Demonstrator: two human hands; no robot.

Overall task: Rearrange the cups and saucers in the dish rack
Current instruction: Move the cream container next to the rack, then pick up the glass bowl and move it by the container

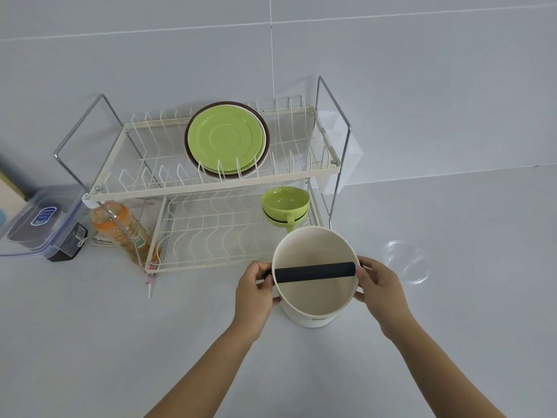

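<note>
My left hand (258, 289) and right hand (378, 283) clamp opposite sides of white bucket (316, 285), lower centre of frame, black bar (315, 272) across its mouth. Dish rack (211, 188) behind. Green saucer (225, 137) upright in top tier, frame centre; green cup (285, 201) on lower tier, just above bucket. Keep bucket level, grip even, steer clear of cup handle and rack wire. Set it on bare desk (120, 342) before reaching for cup.

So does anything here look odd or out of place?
Yes: an orange drink bottle lies tilted under the dish rack's left end, and both hands hold a cream bucket with a black bar, neither cup nor saucer.
</note>
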